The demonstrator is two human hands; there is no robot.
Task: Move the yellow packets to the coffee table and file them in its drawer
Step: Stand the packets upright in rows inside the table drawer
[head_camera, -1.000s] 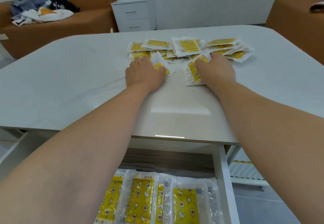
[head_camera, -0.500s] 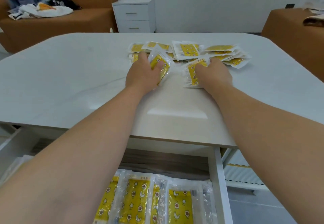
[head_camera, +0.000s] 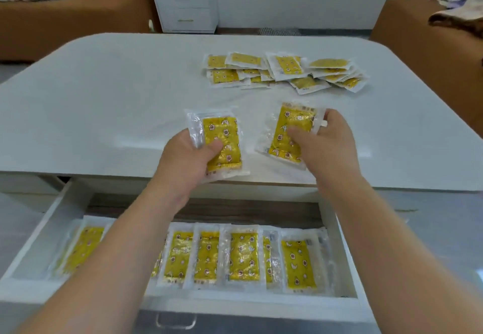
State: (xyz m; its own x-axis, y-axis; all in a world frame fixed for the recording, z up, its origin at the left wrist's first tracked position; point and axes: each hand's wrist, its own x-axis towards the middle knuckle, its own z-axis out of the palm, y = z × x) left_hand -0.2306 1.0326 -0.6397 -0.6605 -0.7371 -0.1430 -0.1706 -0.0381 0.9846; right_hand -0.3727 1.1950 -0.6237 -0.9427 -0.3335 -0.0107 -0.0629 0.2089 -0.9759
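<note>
Both hands are loaded. My left hand (head_camera: 184,162) holds the left packet (head_camera: 222,137), thumb curled over its yellow face and fingers behind. My right hand (head_camera: 326,145) pinches the right packet (head_camera: 288,127) the same way, thumb on top. Both packets are raised over the near edge of the coffee table (head_camera: 104,98).

The heap of packets (head_camera: 282,72) not yet filed lies farther back on the tabletop, well apart from both hands.

Relation governing the coming move: the open drawer (head_camera: 44,231) lies below the hands and toward me. Each held packet has its long axis running away from me, the right one slightly tilted. That matches the filed row (head_camera: 243,258), whose packets lie side by side with the same heading, so I judge that little turning is needed, only a pull back and down.

The row reaches the drawer's right wall. My left forearm hides part of the left half, so I cannot tell what room remains there. The left hand is nearer that side.
</note>
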